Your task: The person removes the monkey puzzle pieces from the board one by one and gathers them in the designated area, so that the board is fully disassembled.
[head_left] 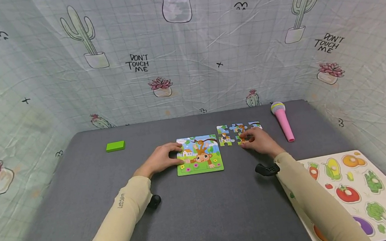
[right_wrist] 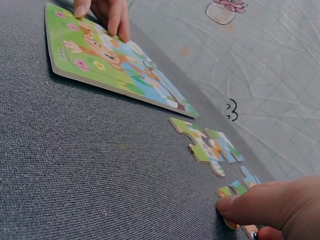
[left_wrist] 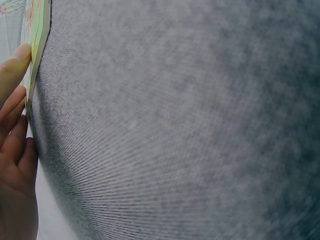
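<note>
Well, the right hand (head_left: pixel 259 141) had its thumb and fingers nearly closed, pinching a piece (head_left: pixel 239 140) at the near right of a small group! Other pieces (head_left: pixel 225 140) lay just beside it, toward the table's (head_left: pixel 203 213) far edge. Across the way, the left hand (head_left: pixel 163 157) was spread loosely, thumb and fingertips touching the left edge of the monkey puzzle (head_left: pixel 203 168), flat left of that group. Further out, a pink microphone (head_left: pixel 284 124) lay near the far right corner, a green block (head_left: pixel 115 146) toward the far left, and a vegetable board (head_left: pixel 355 174) at the near right.
</note>
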A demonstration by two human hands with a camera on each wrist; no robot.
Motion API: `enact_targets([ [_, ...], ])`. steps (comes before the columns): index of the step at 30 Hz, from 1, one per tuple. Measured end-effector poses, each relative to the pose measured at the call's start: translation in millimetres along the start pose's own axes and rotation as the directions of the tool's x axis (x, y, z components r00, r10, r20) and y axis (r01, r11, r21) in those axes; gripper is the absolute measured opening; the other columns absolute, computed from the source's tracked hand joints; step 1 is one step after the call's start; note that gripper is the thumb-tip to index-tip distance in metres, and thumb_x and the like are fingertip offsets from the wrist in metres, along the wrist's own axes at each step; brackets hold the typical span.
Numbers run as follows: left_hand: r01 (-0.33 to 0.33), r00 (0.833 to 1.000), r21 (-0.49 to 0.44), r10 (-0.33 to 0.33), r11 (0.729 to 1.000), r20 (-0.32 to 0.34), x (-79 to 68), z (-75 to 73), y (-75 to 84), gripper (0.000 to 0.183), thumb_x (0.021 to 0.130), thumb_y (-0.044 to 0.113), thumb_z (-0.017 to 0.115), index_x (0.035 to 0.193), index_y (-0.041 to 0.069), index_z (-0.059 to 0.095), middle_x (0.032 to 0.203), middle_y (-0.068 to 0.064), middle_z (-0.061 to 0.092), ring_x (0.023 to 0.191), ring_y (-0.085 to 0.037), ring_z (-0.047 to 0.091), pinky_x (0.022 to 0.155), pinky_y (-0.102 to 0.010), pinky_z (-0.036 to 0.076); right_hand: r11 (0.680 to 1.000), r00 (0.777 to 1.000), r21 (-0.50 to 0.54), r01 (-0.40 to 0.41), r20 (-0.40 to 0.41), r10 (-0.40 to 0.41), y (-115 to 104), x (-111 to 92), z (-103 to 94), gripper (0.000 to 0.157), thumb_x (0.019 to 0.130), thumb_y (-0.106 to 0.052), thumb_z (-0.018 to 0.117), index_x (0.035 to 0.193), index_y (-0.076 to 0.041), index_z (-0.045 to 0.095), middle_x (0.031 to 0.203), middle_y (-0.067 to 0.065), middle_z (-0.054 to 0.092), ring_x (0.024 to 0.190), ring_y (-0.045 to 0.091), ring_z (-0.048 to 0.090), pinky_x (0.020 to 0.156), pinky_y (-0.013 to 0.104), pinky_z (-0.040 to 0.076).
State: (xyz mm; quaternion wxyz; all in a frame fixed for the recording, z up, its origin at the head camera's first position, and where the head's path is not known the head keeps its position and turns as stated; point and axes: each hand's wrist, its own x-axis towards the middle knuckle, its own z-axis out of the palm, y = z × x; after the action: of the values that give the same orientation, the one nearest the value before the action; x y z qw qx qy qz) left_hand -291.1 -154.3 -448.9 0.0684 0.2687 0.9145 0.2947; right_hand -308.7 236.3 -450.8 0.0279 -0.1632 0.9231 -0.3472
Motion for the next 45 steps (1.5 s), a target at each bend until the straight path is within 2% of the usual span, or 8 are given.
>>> enact_targets([
  [8,0.008,1.000,0.001,-0.008,1.000,0.009,0.9,1.1,-4.6,0.051,0.088,0.034,0.075,0.129,0.006,0.064,0.144,-0.007,0.051,0.139,-0.029,0.038,0.114,-0.048,0.032,0.999,1.000,0.035,0.008,-0.005,-0.008,-11.1,4.3,1.3,0.034,0.088,-0.011,0.073,0.117,0.006,0.067,0.115,0.023,0.061,0.092,0.033,0.064,0.072,0.038,0.052],
  [11,0.000,1.000,0.000,0.000,1.000,0.006,0.6,0.8,-5.2,0.051,0.088,0.033,0.075,0.129,0.005,0.064,0.144,-0.008,0.051,0.139,-0.030,0.038,0.114,-0.048,0.032,0.998,1.000,0.060,0.008,0.015,-0.009,-26.9,6.4,5.6,0.037,0.091,-0.012,0.069,0.123,0.005,0.064,0.122,0.023,0.059,0.097,0.035,0.064,0.070,0.037,0.053],
  [14,-0.001,1.000,-0.005,0.001,1.000,0.007,0.5,0.2,-4.8,0.051,0.088,0.032,0.075,0.129,0.005,0.064,0.144,-0.007,0.050,0.139,-0.029,0.038,0.114,-0.048,0.032,0.996,0.999,0.085,-0.002,0.050,-0.002,-45.0,7.8,13.6,0.039,0.094,-0.016,0.067,0.128,0.001,0.062,0.128,0.021,0.058,0.106,0.036,0.061,0.075,0.041,0.054],
  [18,-0.006,1.000,-0.014,0.006,1.000,0.009,0.8,-0.6,-2.9,0.051,0.087,0.031,0.075,0.128,0.004,0.064,0.144,-0.008,0.051,0.139,-0.030,0.038,0.114,-0.048,0.032,0.992,0.995,0.125,-0.026,0.101,0.014,-66.9,8.4,27.7,0.038,0.095,-0.020,0.065,0.130,-0.004,0.062,0.131,0.016,0.058,0.112,0.034,0.059,0.084,0.044,0.053],
  [24,0.000,1.000,-0.015,0.000,1.000,0.011,0.9,-1.7,-2.6,0.050,0.088,0.031,0.075,0.128,0.004,0.064,0.144,-0.008,0.050,0.139,-0.029,0.038,0.114,-0.048,0.032,0.981,0.987,0.188,-0.047,0.160,0.016,-89.6,7.2,48.5,0.038,0.097,-0.021,0.062,0.131,-0.005,0.060,0.131,0.015,0.056,0.115,0.035,0.057,0.087,0.044,0.053],
  [28,0.002,1.000,-0.012,-0.002,1.000,0.015,1.2,-2.1,-2.1,0.050,0.088,0.031,0.075,0.128,0.004,0.064,0.145,-0.008,0.050,0.139,-0.029,0.038,0.114,-0.048,0.032,0.975,0.988,0.214,-0.061,0.152,0.028,-94.4,6.8,58.1,0.037,0.097,-0.023,0.064,0.130,-0.007,0.061,0.130,0.012,0.058,0.115,0.032,0.057,0.090,0.044,0.051],
  [37,0.001,1.000,-0.009,-0.001,1.000,0.019,1.3,-2.9,-0.9,0.050,0.088,0.030,0.074,0.129,0.003,0.063,0.144,-0.009,0.050,0.138,-0.030,0.039,0.114,-0.049,0.031,0.954,0.989,0.284,-0.091,0.140,0.053,-96.9,3.9,66.6,0.037,0.097,-0.023,0.063,0.130,-0.006,0.061,0.128,0.011,0.059,0.107,0.028,0.058,0.083,0.041,0.051],
  [45,0.007,1.000,-0.015,-0.006,1.000,0.022,0.5,-4.1,-1.8,0.051,0.088,0.031,0.075,0.129,0.003,0.063,0.145,-0.009,0.050,0.139,-0.030,0.039,0.114,-0.049,0.031,0.962,0.992,0.263,-0.079,0.119,0.049,-104.5,3.6,68.9,0.034,0.096,-0.021,0.064,0.127,-0.006,0.063,0.126,0.011,0.060,0.105,0.028,0.059,0.082,0.041,0.052],
])
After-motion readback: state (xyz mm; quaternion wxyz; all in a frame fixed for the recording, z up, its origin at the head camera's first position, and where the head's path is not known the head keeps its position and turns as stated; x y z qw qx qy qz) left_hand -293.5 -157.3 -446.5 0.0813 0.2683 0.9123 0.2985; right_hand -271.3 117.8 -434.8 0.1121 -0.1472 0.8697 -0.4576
